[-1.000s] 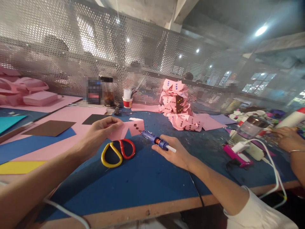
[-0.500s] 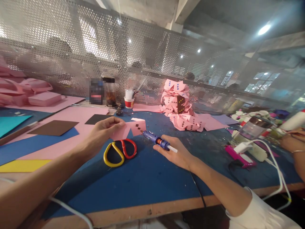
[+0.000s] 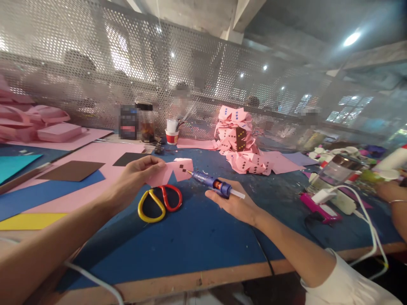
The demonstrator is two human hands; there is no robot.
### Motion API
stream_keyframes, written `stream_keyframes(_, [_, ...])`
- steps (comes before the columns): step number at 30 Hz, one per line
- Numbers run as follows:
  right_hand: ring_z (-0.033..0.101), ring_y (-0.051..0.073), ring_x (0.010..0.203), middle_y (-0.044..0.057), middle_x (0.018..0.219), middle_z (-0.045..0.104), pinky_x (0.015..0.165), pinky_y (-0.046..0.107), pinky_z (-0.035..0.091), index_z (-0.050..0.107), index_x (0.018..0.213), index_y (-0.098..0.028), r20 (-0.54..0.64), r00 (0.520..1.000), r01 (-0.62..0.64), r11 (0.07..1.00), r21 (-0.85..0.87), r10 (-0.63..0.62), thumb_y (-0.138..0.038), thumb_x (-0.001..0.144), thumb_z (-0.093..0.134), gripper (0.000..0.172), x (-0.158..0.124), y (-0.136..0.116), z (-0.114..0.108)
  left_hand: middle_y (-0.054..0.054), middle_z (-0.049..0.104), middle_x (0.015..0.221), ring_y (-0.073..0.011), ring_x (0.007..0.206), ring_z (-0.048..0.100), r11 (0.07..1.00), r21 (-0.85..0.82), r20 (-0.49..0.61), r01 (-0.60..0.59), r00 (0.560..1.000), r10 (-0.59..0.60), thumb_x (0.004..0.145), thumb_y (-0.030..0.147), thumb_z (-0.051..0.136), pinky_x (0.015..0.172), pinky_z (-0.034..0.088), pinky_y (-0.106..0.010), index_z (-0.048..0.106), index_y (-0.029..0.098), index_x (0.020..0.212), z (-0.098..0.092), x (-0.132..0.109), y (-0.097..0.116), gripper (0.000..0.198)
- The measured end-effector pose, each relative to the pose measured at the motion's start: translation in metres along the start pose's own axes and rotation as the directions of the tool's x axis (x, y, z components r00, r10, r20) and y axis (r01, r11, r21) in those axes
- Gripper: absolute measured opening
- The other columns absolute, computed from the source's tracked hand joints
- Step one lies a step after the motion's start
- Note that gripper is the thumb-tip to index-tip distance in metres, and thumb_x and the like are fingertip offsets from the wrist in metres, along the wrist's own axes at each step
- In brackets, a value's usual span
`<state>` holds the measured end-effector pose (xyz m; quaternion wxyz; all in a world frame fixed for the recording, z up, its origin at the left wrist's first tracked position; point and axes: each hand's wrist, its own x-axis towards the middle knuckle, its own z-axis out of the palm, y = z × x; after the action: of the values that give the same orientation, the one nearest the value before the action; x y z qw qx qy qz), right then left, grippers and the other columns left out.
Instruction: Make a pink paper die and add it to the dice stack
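Observation:
My left hand pinches a folded pink paper piece with small dark squares on it, held above the blue table top. My right hand grips a blue hot glue gun. The gun's nozzle touches the right edge of the pink piece. Just under the paper, scissors with one yellow and one red handle lie flat on the table.
A heap of finished pink pieces stands behind. Pink, brown, blue and yellow sheets cover the left side. Jars and a cup stand by the perforated metal screen. Another person's hand, a clear jar and white cables lie at right.
The glue gun has tilted up and its nozzle has moved left onto the edge of the pink piece. My left hand has barely shifted.

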<state>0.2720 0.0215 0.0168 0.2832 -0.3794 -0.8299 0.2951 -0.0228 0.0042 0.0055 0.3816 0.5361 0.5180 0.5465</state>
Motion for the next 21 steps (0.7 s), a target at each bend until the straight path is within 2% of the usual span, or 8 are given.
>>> stream_keyframes(5, [0.052,0.012,0.055,-0.003,0.059,0.054,0.056,0.025,0.042,0.055,0.072,-0.021,0.005,0.997,-0.074,0.994,0.076,0.074,-0.059,0.089,0.06,0.042,-0.001,0.004,-0.001,0.002,0.058,0.076,-0.0114,0.065,0.049,1.0,-0.012,-0.015,0.017,1.0,-0.017,0.082,0.05,0.071,0.058,0.037,-0.021,0.065,0.02,0.09,0.0,0.001,-0.002,0.033])
stream_keyframes(11, [0.054,0.012,0.054,-0.003,0.056,0.055,0.058,0.025,0.044,0.053,0.069,-0.021,0.031,0.996,-0.086,0.991,0.101,0.083,-0.062,0.091,0.056,0.046,0.001,0.006,-0.002,0.002,0.058,0.074,-0.0107,0.065,0.049,1.0,-0.012,-0.043,-0.003,0.999,0.003,0.081,0.048,0.073,0.057,0.037,-0.019,0.067,0.019,0.089,-0.002,0.003,-0.004,0.031])
stream_keyframes(16, [0.055,0.012,0.054,-0.003,0.055,0.055,0.061,0.026,0.045,0.056,0.069,-0.02,-0.025,0.996,-0.087,0.991,0.098,0.089,-0.062,0.091,0.056,0.047,0.005,0.012,-0.005,0.003,0.06,0.075,-0.0098,0.065,0.051,0.997,-0.065,-0.122,0.037,0.992,-0.044,0.076,0.047,0.078,0.059,0.042,-0.018,0.068,0.019,0.089,-0.007,0.006,-0.005,0.032])
stream_keyframes(21, [0.054,0.012,0.052,-0.003,0.053,0.056,0.062,0.027,0.044,0.057,0.07,-0.02,-0.075,0.992,-0.091,0.989,0.113,0.1,-0.061,0.091,0.057,0.046,0.013,0.023,-0.005,0.004,0.059,0.073,-0.0082,0.062,0.049,0.99,-0.128,-0.174,0.057,0.982,-0.079,0.074,0.046,0.079,0.055,0.041,-0.016,0.067,0.017,0.088,-0.009,0.007,-0.001,0.034])
